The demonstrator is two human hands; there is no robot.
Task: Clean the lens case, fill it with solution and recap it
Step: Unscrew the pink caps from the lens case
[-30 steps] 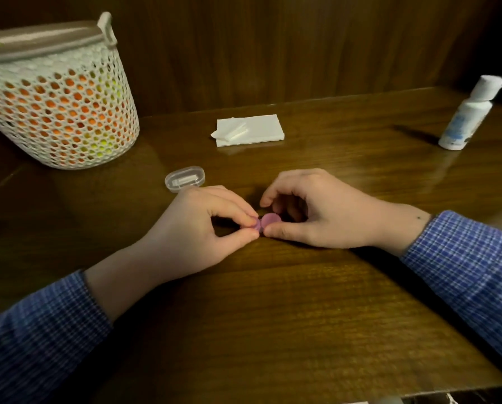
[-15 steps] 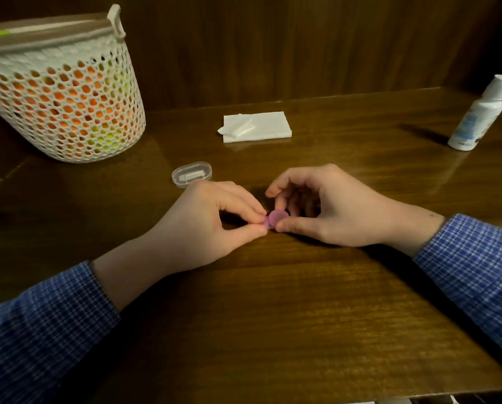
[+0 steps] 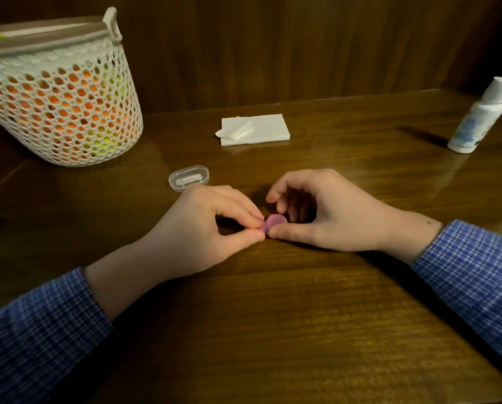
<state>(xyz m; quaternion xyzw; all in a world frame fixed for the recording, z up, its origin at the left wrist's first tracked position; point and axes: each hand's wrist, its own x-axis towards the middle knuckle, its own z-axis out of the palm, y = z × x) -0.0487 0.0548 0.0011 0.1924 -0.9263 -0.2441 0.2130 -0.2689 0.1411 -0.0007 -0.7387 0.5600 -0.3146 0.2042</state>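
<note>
Bare tabletop (image 3: 273, 330) lies open in front of both hands. Behind the left hand (image 3: 203, 228), a clear box (image 3: 188, 178) sits just beside the knuckles; beyond it a basket (image 3: 60, 106) blocks the far left corner. Napkins (image 3: 255, 130) lie mid-back, a bottle (image 3: 479, 118) far right, open wood between them.

A home: glossy dark wooden table (image 3: 273, 330) against wood-panelled wall (image 3: 273, 48) (white plastic mesh basket (image 3: 63, 112) alongside).
</note>
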